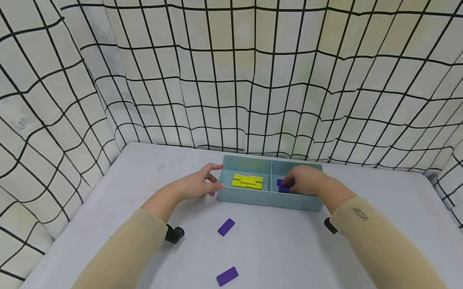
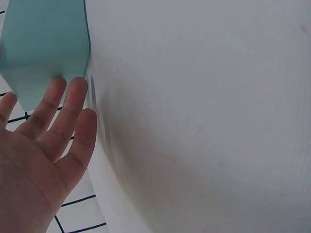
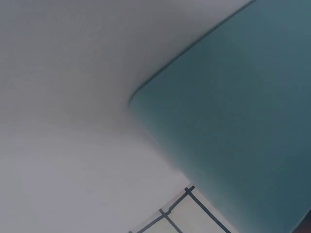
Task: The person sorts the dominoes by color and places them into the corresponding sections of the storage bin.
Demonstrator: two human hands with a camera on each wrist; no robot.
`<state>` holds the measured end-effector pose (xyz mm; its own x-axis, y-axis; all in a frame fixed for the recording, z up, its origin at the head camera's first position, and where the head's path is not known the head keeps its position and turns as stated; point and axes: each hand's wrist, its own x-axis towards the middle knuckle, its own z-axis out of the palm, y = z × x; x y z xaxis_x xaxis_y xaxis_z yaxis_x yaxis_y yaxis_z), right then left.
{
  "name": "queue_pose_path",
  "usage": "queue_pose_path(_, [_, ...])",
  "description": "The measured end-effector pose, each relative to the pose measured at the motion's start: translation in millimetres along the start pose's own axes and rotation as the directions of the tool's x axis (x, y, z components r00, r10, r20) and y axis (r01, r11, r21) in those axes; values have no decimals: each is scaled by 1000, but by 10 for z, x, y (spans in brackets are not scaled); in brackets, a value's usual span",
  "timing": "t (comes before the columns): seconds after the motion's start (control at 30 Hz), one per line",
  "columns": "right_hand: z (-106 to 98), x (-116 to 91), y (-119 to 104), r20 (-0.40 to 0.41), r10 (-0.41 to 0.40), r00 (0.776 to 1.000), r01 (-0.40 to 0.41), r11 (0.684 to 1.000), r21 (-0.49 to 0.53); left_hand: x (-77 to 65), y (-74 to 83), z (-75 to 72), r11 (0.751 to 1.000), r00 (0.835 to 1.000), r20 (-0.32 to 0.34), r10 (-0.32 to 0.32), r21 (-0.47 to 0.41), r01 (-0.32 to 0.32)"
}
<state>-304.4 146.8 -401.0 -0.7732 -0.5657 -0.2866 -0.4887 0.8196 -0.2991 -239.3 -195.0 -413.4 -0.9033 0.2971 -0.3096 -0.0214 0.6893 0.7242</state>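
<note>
In the head view a light blue two-compartment box stands at the back of the table. My left hand is at its left end, fingers spread and fairly straight, fingertips against the end wall; the left wrist view shows these fingers beside the box. My right hand reaches into the right compartment with bent fingers and pinches a purple block; its fingertips are partly hidden. Another purple block lies beside it. Several yellow blocks lie together in the left compartment.
Two purple blocks lie on the white table: one in front of the box, another nearer me. A divider splits the box. White walls with black netting enclose the back and sides.
</note>
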Motion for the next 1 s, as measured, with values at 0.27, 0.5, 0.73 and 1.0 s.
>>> queue_pose_path(0.27, [7, 17, -5, -11, 39, 999, -39, 999, 13, 2, -7, 14, 1000, 1000, 0, -7, -8, 7])
queue_pose_path(0.5, [-7, 3, -16, -26, 20, 999, -20, 1000, 6, 8, -10, 0, 1000, 1000, -3, -7, 0, 7])
queue_pose_path(0.73, [-49, -9, -30, -70, 5, 998, -4, 1000, 10, 3, -10, -15, 1000, 1000, 4, -3, 0, 3])
queue_pose_path(1.0, [-108, -49, -7, -110, -3, 994, 10, 998, 62, 3, -1, -13, 1000, 1000, 12, -2, -7, 2])
